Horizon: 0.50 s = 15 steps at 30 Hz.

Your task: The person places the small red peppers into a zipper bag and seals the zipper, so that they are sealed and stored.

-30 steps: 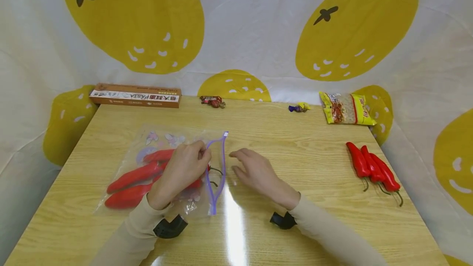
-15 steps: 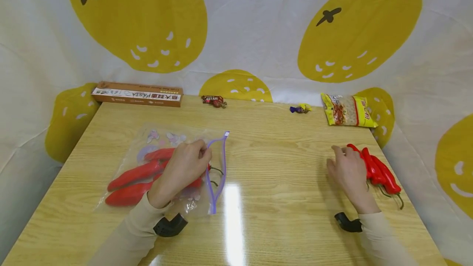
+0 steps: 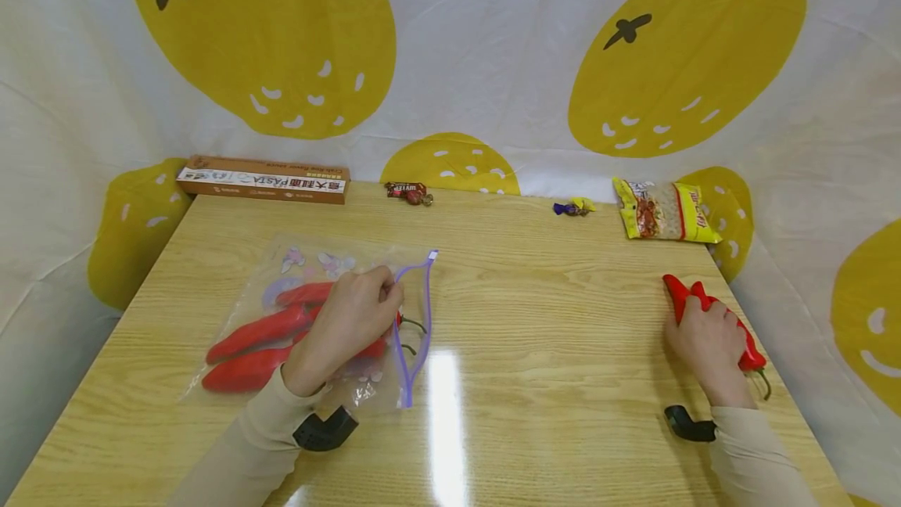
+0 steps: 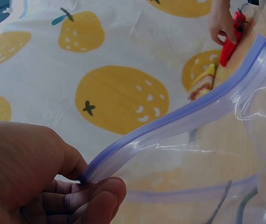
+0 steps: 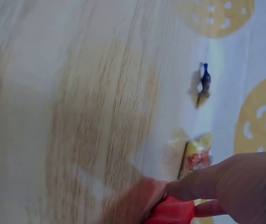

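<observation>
Right hand (image 3: 709, 346) now on peppers (image 3: 677, 294), others (image 3: 260, 336) in bag (image 3: 427, 296)

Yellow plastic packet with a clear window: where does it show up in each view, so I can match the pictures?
Head: right side, near mid-height; the yellow plastic packet lies by the table's far edge.
Left wrist: upper right, partly behind the purple plastic zip strip.
Right wrist: lower right, partly covered by the hand.
Shared landmark: the right hand, holding at least one long red pepper.

On table (image 3: 535, 296): peppers (image 3: 260, 335) in bag (image 3: 426, 296) left, other peppers (image 3: 752, 352) right.
</observation>
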Available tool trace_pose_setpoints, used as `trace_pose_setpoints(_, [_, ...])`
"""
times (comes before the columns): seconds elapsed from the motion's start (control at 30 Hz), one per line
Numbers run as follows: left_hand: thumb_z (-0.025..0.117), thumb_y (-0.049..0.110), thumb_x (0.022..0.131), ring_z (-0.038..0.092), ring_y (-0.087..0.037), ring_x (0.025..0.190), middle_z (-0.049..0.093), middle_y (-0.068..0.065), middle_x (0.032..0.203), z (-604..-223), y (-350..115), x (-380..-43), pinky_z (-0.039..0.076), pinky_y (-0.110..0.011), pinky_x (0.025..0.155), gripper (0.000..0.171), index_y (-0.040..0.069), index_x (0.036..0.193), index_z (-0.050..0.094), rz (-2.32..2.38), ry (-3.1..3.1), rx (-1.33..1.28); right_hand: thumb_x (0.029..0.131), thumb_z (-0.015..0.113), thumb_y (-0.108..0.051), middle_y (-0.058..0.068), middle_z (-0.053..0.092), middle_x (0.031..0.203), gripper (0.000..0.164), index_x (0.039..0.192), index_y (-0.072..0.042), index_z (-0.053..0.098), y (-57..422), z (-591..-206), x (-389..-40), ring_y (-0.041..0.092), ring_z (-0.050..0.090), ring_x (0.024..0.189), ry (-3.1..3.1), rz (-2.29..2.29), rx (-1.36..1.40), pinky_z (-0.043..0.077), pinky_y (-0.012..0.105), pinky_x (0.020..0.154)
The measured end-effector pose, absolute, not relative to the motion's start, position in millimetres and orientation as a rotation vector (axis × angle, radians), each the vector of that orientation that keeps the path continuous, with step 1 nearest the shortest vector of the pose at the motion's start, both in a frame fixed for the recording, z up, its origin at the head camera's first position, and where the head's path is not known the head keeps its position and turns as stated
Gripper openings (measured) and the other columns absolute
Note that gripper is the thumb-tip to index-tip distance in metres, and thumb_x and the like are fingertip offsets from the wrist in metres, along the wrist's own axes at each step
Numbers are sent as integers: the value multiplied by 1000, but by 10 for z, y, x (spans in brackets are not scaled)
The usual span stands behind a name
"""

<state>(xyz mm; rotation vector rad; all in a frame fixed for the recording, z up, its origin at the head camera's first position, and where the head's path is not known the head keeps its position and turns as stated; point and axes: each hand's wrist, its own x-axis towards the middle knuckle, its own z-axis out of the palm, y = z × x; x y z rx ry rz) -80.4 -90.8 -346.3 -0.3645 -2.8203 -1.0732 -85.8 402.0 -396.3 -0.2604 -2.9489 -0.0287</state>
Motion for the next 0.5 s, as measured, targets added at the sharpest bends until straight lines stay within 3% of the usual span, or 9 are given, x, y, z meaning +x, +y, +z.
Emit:
trace_pose_setpoints(0.17, [53,14,86,36,-9,40,43,4,49,-3466,-906,-803,30,-25,39,19,10,67,53,-1069,-2817,-363,78,52,-9,36,41,77,26,95,7,41,4030,-3939,-864,54,42,65,-3060,6,-321,34,56,49])
trace_pose_setpoints(0.33, [52,14,86,36,-9,40,43,3,49,-3470,-905,-799,30,-25,40,19,10,67,53,-1063,-2819,-366,78,54,-14,25,47,68,33,102,4,39,3998,-3891,-850,39,45,53,-3118,67,-334,32,44,42])
trace_pose_setpoints(0.5, [52,15,86,35,-9,40,42,3,49,-3465,-903,-805,30,-25,40,19,10,67,53,-1066,-2821,-367,78,55,-21,26,51,82,41,111,3,47,3788,-3800,-843,37,49,61,-3002,151,-287,33,41,44])
